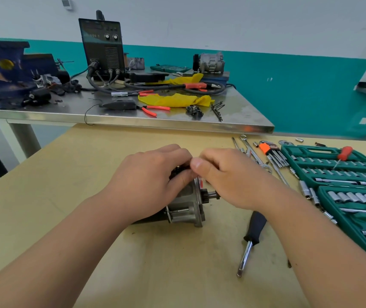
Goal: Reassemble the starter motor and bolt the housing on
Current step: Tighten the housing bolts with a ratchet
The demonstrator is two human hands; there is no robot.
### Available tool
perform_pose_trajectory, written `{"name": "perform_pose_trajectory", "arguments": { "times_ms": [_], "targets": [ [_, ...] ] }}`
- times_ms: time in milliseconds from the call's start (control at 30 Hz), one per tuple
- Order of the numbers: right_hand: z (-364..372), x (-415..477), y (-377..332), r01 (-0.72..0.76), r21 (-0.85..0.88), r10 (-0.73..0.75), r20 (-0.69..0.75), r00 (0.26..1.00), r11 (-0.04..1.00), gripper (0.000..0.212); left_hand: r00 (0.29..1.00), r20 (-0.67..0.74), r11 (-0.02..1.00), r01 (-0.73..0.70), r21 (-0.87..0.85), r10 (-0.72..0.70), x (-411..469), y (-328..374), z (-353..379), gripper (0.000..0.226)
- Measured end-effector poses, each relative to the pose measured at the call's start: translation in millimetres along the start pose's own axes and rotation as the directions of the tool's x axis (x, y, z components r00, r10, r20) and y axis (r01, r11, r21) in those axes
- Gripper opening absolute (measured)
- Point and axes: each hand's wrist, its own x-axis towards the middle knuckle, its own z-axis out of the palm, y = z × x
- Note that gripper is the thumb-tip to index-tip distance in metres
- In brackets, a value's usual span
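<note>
The left hand (153, 181) lay curled over the top of the starter motor (184, 207), palm down, fingers closed round its upper part; the thumb pressed against the metal housing just below the fingertips. The motor rested on its side on the wooden table (66, 196), dark body end under the left wrist and silver flanged end toward the right hand. A short geared shaft (211, 194) projected from the flange, passing beneath the right hand. The right hand (233, 178) met the left directly above the motor, thumb tip touching the left fingers, remaining fingers bent inward. Whether it pinched a small part could not be told; the fingertips were hidden. A small red item (201, 182) showed just under the meeting point, against the flange.

Below and right of the grip, a screwdriver (251, 238) with a black handle lay apart from the motor, shank pointing toward the viewer. Further right, loose wrenches (255, 156) and a set of hex keys (273, 154) lay near an open green socket case (311, 152). A red-handled screwdriver (344, 153) rested on the case.

Beyond the grip stood a steel bench (177, 125) carrying a welding machine (102, 45) and yellow rags (175, 100).
</note>
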Motion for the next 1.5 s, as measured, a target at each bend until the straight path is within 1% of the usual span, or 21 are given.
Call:
{"name": "perform_pose_trajectory", "arguments": {
  "times_ms": [33, 100, 167, 233, 267, 333, 400, 467, 567, 600, 767, 833, 900, 1000, 1067, 1167, 1233, 1300, 1333, 1400, 1500],
  "targets": [
    [-2.6, -1.1, 1.0, 0.050, -0.075, -0.051, -0.014, 0.999, 0.996, 0.028, 1.000, 0.005, 1.000, 0.004, -0.002, -0.004, 0.6, -0.6, -0.4, 0.034],
    [-5.3, -2.0, 3.3, 0.102, -0.123, -0.103, -0.001, 0.995, 0.987, 0.017, 1.000, 0.003, 1.000, 0.007, -0.001, -0.007, 1.1, -1.3, -0.2, 0.033],
    [-2.3, -0.1, 4.0, 0.104, -0.090, -0.107, -0.038, 0.993, 0.991, 0.024, 1.000, -0.015, 1.000, 0.017, 0.004, -0.017, 0.4, -0.1, 0.9, 0.028],
    [4.9, 1.4, 1.3, 0.066, 0.029, -0.063, -0.095, 0.993, 0.997, 0.039, 0.999, -0.028, 0.999, 0.040, 0.034, -0.039, -1.4, 1.7, 2.4, 0.025],
    [7.7, 1.9, 0.7, 0.033, 0.092, -0.024, -0.095, 0.995, 0.995, 0.045, 0.998, -0.033, 0.998, 0.051, 0.042, -0.049, -2.0, 1.9, 3.5, 0.025],
    [9.7, 2.8, 0.8, -0.051, 0.167, 0.058, -0.037, 0.998, 0.985, 0.052, 0.997, -0.049, 0.997, 0.060, 0.040, -0.058, -2.8, 1.3, 5.0, 0.026],
    [6.5, 2.8, 0.5, -0.079, 0.184, 0.079, 0.010, 0.997, 0.980, 0.053, 0.997, -0.058, 0.998, 0.044, 0.033, -0.042, -2.3, 0.6, 4.5, 0.026],
    [0.9, 1.2, -0.2, -0.044, 0.145, 0.040, 0.029, 0.999, 0.989, 0.045, 0.999, -0.051, 1.000, 0.020, 0.016, -0.019, -1.0, -0.1, 3.8, 0.025],
    [-6.3, -1.0, 0.0, 0.018, 0.125, -0.022, 0.031, 0.999, 0.992, 0.021, 0.998, -0.066, 1.000, 0.011, 0.001, -0.011, -2.0, -0.9, 3.9, 0.027],
    [-6.8, -1.3, 0.1, 0.026, 0.117, -0.030, 0.031, 0.999, 0.993, 0.019, 0.997, -0.076, 1.000, 0.014, 0.001, -0.013, -2.7, -0.6, 4.3, 0.027],
    [1.9, 2.5, -0.6, 0.036, 0.064, -0.034, -0.032, 0.999, 0.997, 0.043, 0.997, -0.065, 0.999, 0.038, 0.001, -0.038, -2.2, -1.0, 5.4, 0.032],
    [4.2, 3.8, -0.4, 0.033, 0.054, -0.030, -0.052, 0.998, 0.998, 0.047, 0.998, -0.059, 1.000, 0.027, -0.007, -0.027, -1.4, -2.7, 5.2, 0.032],
    [3.1, 3.0, 0.4, 0.035, 0.039, -0.034, -0.031, 0.999, 0.999, 0.044, 0.998, -0.063, 1.000, 0.018, -0.016, -0.019, -0.6, -3.4, 4.7, 0.030],
    [-3.5, 0.7, 2.2, 0.050, -0.001, -0.050, 0.013, 0.999, 0.999, 0.025, 0.998, -0.063, 1.000, 0.006, -0.015, -0.007, 0.6, -3.0, 3.8, 0.027],
    [-4.6, 0.7, 3.7, 0.082, -0.017, -0.082, -0.016, 0.997, 0.997, 0.017, 0.998, -0.068, 1.000, 0.016, -0.015, -0.017, 0.3, -1.7, 4.1, 0.025],
    [1.4, 1.5, 0.3, 0.092, -0.030, -0.094, -0.105, 0.990, 0.995, 0.025, 0.995, -0.067, 0.998, 0.070, -0.008, -0.070, -0.8, -0.3, 5.5, 0.029],
    [6.5, 2.2, -2.0, 0.075, -0.015, -0.076, -0.143, 0.987, 0.997, 0.036, 0.994, -0.051, 0.995, 0.095, -0.001, -0.095, -0.2, -0.9, 7.0, 0.042],
    [9.7, 3.0, -3.1, 0.022, 0.019, -0.019, -0.151, 0.988, 1.000, 0.046, 0.993, -0.039, 0.993, 0.114, -0.016, -0.115, 0.6, -1.6, 7.8, 0.056],
    [10.4, 3.7, -3.1, -0.013, 0.055, 0.021, -0.147, 0.989, 0.998, 0.050, 0.991, -0.041, 0.992, 0.125, -0.035, -0.127, 0.9, -1.9, 7.6, 0.059],
    [10.8, 3.5, -3.1, -0.063, 0.105, 0.074, -0.111, 0.991, 0.993, 0.054, 0.989, -0.039, 0.988, 0.142, -0.064, -0.145, 0.6, -2.1, 6.4, 0.058],
    [8.7, 1.4, -2.7, -0.051, 0.049, 0.051, -0.009, 0.999, 0.998, 0.049, 0.989, -0.027, 0.987, 0.144, -0.072, -0.146, -0.9, -1.6, 4.7, 0.048]
  ]
}}
